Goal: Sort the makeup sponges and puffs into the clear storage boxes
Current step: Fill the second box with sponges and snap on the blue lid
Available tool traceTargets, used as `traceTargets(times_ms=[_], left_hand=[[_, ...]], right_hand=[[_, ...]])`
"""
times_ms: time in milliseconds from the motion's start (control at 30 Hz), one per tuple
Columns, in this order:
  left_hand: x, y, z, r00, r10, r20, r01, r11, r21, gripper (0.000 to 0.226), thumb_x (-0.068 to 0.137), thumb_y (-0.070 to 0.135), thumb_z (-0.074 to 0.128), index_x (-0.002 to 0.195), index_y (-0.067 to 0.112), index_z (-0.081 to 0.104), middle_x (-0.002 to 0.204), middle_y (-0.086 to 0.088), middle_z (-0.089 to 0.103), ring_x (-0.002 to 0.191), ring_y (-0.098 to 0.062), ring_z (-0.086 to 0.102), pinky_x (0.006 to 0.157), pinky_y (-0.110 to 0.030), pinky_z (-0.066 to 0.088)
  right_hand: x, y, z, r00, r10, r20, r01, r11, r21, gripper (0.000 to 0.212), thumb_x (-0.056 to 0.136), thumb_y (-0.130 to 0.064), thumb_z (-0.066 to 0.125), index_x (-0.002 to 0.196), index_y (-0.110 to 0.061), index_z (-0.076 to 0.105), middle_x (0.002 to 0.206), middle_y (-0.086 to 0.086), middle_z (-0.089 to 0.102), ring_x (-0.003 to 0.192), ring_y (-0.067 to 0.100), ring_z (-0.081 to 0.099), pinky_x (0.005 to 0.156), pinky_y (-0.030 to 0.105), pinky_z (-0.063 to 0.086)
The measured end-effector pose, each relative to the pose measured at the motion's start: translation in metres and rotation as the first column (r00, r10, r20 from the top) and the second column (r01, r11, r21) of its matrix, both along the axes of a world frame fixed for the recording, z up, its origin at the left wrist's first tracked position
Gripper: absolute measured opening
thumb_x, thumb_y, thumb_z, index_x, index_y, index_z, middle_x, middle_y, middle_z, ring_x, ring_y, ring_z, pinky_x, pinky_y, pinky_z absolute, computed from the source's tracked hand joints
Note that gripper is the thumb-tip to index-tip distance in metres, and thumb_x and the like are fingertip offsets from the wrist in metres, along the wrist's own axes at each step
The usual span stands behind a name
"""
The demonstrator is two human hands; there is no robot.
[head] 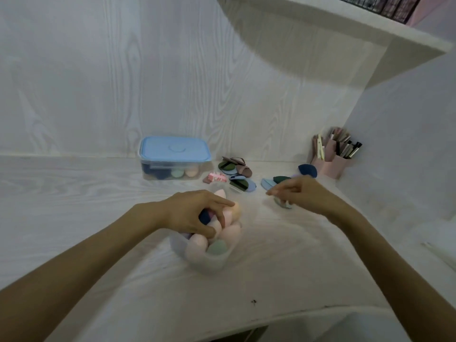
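An open clear box [209, 264] stands in the middle of the desk, heaped with egg-shaped sponges in pink, peach and green [217, 246]. My left hand [195, 213] rests on top of that heap, its fingers closed around a dark blue and purple sponge [205, 216]. To the right, my right hand [299, 192] is low over the desk, fingers pinched on a pale flat puff [285, 204]. Flat puffs in green, brown and blue lie in a pile [237, 172] behind the box. A second group of puffs [278, 180] lies just beyond my right hand.
A clear box with a blue lid [174, 157] stands shut against the back wall, sponges showing inside. A small pink clip [215, 178] lies beside it. A pink holder with brushes [332, 156] fills the right corner. A shelf [345, 33] overhangs the desk.
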State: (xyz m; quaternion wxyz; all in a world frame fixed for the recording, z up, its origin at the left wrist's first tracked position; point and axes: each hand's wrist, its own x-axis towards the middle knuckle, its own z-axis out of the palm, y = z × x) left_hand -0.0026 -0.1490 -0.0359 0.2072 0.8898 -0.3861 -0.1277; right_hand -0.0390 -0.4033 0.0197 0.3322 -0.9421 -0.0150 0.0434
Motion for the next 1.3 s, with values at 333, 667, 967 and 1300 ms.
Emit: traceTargets(times_ms=[333, 667, 967, 1300], left_hand=[[0.015, -0.036, -0.001, 0.997, -0.080, 0.015, 0.080, 0.997, -0.016, 0.033, 0.075, 0.029, 0.073, 0.105, 0.040, 0.067, 0.135, 0.038, 0.039, 0.120, -0.001, 0.042, 0.093, -0.039, 0.044], [0.022, -0.036, -0.007, 0.994, -0.103, 0.021, 0.104, 0.994, -0.030, 0.032, 0.075, 0.034, 0.074, 0.106, 0.036, 0.067, 0.141, 0.034, 0.035, 0.129, 0.002, 0.032, 0.099, -0.038, 0.040], [0.024, -0.034, -0.005, 0.993, -0.116, 0.020, 0.116, 0.993, -0.014, 0.033, 0.076, 0.031, 0.074, 0.108, 0.031, 0.067, 0.143, 0.030, 0.036, 0.130, 0.000, 0.033, 0.097, -0.040, 0.043], [0.016, -0.032, 0.000, 0.995, -0.089, 0.042, 0.089, 0.996, 0.001, 0.030, 0.077, 0.028, 0.073, 0.106, 0.028, 0.067, 0.144, 0.023, 0.039, 0.126, -0.006, 0.037, 0.099, -0.034, 0.039]], right_hand=[[0.127, -0.158, -0.039, 0.926, -0.321, 0.197, 0.377, 0.800, -0.467, 0.045, 0.096, -0.012, 0.044, 0.140, -0.003, 0.038, 0.145, 0.022, 0.039, 0.130, 0.038, 0.041, 0.105, 0.042, 0.034], [0.217, -0.188, -0.094, 0.921, -0.366, 0.131, 0.373, 0.736, -0.564, 0.056, 0.095, -0.036, 0.048, 0.139, -0.003, 0.035, 0.137, 0.032, 0.042, 0.122, 0.046, 0.044, 0.101, 0.049, 0.039], [0.187, -0.118, -0.041, 0.870, -0.394, 0.295, 0.449, 0.881, -0.148, 0.038, 0.078, -0.021, 0.065, 0.096, 0.012, 0.058, 0.096, 0.035, 0.060, 0.094, 0.045, 0.060, 0.070, 0.042, 0.046], [0.052, 0.002, 0.029, 0.979, 0.143, -0.143, -0.121, 0.981, 0.149, 0.026, 0.076, -0.017, 0.075, 0.101, -0.016, 0.066, 0.105, 0.005, 0.071, 0.104, 0.020, 0.064, 0.094, 0.034, 0.048]])
